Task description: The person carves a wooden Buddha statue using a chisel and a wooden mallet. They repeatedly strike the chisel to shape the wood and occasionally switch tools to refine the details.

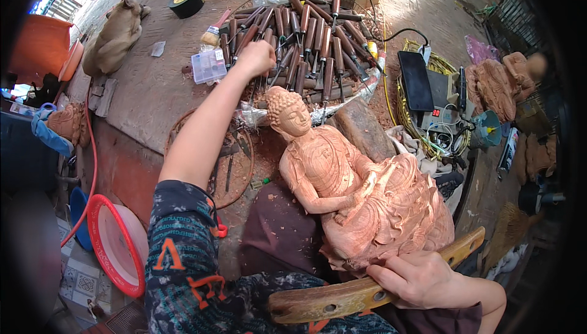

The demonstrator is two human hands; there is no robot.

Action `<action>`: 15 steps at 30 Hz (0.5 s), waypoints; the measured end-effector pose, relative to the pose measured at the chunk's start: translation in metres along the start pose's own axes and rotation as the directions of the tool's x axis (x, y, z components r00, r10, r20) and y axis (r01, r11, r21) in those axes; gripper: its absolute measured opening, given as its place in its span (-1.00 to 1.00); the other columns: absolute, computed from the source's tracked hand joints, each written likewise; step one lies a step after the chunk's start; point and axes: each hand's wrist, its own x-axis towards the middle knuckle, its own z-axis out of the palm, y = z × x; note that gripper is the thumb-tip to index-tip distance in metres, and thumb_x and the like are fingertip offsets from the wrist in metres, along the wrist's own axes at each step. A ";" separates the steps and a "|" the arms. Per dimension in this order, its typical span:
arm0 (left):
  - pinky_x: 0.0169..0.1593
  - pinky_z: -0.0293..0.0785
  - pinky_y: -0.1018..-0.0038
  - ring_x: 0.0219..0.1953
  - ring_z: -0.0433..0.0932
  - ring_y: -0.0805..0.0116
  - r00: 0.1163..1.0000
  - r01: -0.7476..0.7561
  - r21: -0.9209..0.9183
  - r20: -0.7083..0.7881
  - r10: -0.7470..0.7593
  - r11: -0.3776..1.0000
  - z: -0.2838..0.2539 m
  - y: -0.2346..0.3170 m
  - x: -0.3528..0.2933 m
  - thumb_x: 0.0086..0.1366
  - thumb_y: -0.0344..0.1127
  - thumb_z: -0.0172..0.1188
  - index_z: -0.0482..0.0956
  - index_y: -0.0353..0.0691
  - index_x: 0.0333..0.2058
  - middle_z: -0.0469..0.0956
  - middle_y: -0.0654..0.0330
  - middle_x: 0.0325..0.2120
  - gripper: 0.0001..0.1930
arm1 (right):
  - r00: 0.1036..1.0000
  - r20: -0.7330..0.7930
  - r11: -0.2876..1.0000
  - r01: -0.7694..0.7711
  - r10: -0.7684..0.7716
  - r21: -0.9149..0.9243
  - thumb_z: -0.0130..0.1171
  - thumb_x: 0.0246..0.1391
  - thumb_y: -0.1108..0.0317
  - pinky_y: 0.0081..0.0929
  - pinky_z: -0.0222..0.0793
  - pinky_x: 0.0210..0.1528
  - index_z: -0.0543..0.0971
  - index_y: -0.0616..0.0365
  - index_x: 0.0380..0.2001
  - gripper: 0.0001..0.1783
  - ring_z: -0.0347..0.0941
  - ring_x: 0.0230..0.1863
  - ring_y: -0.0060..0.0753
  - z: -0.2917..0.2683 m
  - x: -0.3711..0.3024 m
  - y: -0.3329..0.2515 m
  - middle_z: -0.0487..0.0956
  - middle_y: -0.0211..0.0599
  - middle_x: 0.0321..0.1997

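Note:
My left hand reaches out over a heap of carving chisels with brown wooden handles. Its fingers are closed, and whatever they hold among the handles is hidden. A carved wooden seated Buddha statue leans back in front of me, by my legs, its face and robe folds finely cut. Across my lap, at the statue's base, runs a worn wooden bar with holes. My right hand is curled over this bar, the fingers close to the statue's base.
Left of the chisels are a clear plastic box, a brush and a black tape roll. A dog lies beyond. A phone rests by a cable-filled basket at right; further carvings stand there. A pink basin sits at lower left.

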 end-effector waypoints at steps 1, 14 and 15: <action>-0.42 0.55 0.48 -0.58 0.64 0.39 0.999 0.018 0.072 0.025 -0.020 0.997 0.006 0.003 -0.004 0.09 -0.44 0.25 0.61 -0.35 -0.46 0.64 0.11 -0.54 -0.92 | 1.000 0.000 1.000 0.000 0.000 -0.002 0.15 -0.21 0.27 -0.61 0.35 -0.55 0.49 0.18 -0.15 -0.54 0.40 -0.55 -0.52 0.000 0.000 0.000 0.34 -0.45 -0.51; -0.56 0.49 0.56 -0.56 0.62 0.40 0.963 0.252 -0.577 0.069 -0.261 0.777 0.010 -0.022 -0.010 0.18 -0.51 0.15 0.53 -0.45 -0.22 0.64 0.05 -0.49 -0.81 | 1.000 -0.025 1.000 0.008 -0.008 -0.011 0.14 -0.19 0.29 -0.59 0.34 -0.56 0.49 0.17 -0.16 -0.58 0.40 -0.57 -0.53 0.005 -0.001 0.000 0.34 -0.45 -0.52; -0.56 0.50 0.57 -0.56 0.62 0.43 0.967 0.225 -0.564 0.031 -0.252 0.794 0.006 -0.033 -0.009 0.23 -0.49 0.07 0.54 -0.43 -0.22 0.64 0.06 -0.49 -0.82 | 1.000 -0.023 1.000 0.012 -0.013 -0.011 0.14 -0.19 0.29 -0.59 0.34 -0.56 0.49 0.17 -0.17 -0.58 0.40 -0.58 -0.53 0.005 0.000 0.000 0.34 -0.45 -0.52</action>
